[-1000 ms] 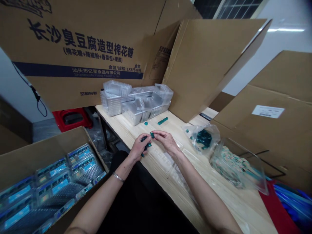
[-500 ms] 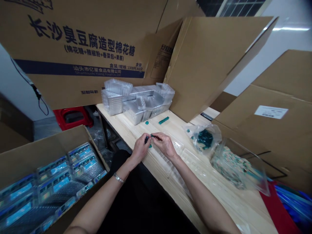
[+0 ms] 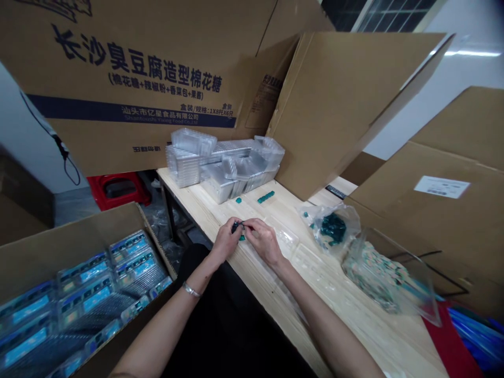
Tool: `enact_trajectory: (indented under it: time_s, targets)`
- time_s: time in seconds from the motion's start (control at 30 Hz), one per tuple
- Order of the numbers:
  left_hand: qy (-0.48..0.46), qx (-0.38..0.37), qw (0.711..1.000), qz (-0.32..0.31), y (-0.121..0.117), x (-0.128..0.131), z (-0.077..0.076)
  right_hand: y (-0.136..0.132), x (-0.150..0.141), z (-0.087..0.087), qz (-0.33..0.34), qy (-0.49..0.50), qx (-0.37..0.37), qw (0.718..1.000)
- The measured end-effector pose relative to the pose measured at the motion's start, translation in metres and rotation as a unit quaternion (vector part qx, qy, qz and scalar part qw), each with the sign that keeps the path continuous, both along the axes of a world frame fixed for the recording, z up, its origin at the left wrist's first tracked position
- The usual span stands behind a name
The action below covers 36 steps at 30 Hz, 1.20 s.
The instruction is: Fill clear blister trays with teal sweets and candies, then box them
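My left hand (image 3: 225, 242) is closed around a small dark piece (image 3: 235, 227), close to the table's front edge. Its fingertips meet those of my right hand (image 3: 264, 240), which pinches a tiny dark bit between thumb and forefinger; its kind is too small to tell. Just below the fingers lies a small teal piece (image 3: 241, 238). Beyond the hands are another single teal piece (image 3: 238, 200) and a short row of joined teal pieces (image 3: 266, 197). Clear plastic trays (image 3: 281, 233) lie flat beside my right hand.
Stacked clear plastic boxes (image 3: 183, 165) stand at the table's back. To the right are a clear bag of teal pieces (image 3: 334, 228) and a transparent bin (image 3: 388, 273) of small pale-green items. An open carton (image 3: 137, 215) of blue packages stands left, a red stool (image 3: 118, 190) behind it.
Both hands stay together at nearly the same spot. The fingers of my right hand have shifted slightly at the small dark piece. The whole view has moved a little.
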<state>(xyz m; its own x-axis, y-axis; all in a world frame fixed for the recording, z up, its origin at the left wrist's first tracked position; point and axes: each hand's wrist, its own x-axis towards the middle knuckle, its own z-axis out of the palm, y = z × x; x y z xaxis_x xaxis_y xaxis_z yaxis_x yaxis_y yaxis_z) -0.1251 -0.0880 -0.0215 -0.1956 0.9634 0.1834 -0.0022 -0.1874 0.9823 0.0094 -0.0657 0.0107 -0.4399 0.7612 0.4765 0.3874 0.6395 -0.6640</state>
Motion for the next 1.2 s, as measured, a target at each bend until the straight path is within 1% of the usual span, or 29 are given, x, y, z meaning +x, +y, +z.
enact_trajectory:
  time_s: [0.1, 0.2, 0.27, 0.33, 0.4, 0.47, 0.53, 0.63, 0.7, 0.8, 0.87, 1.07, 1.2]
  targets:
    - [-0.061, -0.051, 0.995, -0.065, -0.004, -0.004, 0.002, 0.007, 0.006, -0.001, 0.028, 0.038, -0.104, 0.993]
    - [-0.149, -0.132, 0.972, -0.128, -0.006, -0.007, 0.002, 0.015, 0.011, -0.004, 0.075, 0.068, -0.197, 0.975]
    - [-0.182, -0.153, 0.962, -0.137, -0.002, -0.009, 0.0, 0.022, 0.012, -0.006, 0.074, 0.092, -0.227, 0.967]
    - [-0.195, -0.151, 0.962, -0.114, 0.003, -0.011, -0.003, 0.034, 0.011, -0.007, 0.056, 0.1, -0.241, 0.964]
    - [-0.21, -0.143, 0.963, -0.091, 0.006, -0.014, -0.007, 0.054, 0.008, -0.008, 0.024, 0.094, -0.221, 0.97]
    - [-0.228, -0.14, 0.96, -0.082, 0.007, -0.017, -0.009, 0.08, 0.004, -0.01, -0.014, 0.075, -0.161, 0.984]
    - [-0.244, -0.143, 0.956, -0.083, 0.005, -0.021, -0.011, 0.107, -0.001, -0.015, -0.037, 0.038, -0.095, 0.994]
    - [-0.257, -0.152, 0.95, -0.09, 0.0, -0.025, -0.01, 0.139, -0.008, -0.026, -0.033, -0.027, -0.035, 0.999]
    - [-0.262, -0.158, 0.947, -0.094, -0.003, -0.027, -0.009, 0.15, -0.011, -0.033, -0.022, -0.068, -0.005, 0.997]
    - [-0.262, -0.169, 0.945, -0.097, -0.004, -0.029, -0.007, 0.156, -0.012, -0.042, -0.026, -0.135, 0.031, 0.99]
    - [-0.263, -0.17, 0.945, -0.098, -0.004, -0.03, -0.006, 0.155, -0.012, -0.043, -0.035, -0.167, 0.045, 0.984]
    - [-0.271, -0.174, 0.941, -0.109, -0.004, -0.029, -0.006, 0.15, -0.018, -0.035, -0.061, -0.238, 0.055, 0.968]
    - [-0.271, -0.174, 0.94, -0.117, -0.005, -0.03, -0.007, 0.154, -0.028, -0.03, -0.064, -0.321, 0.054, 0.943]
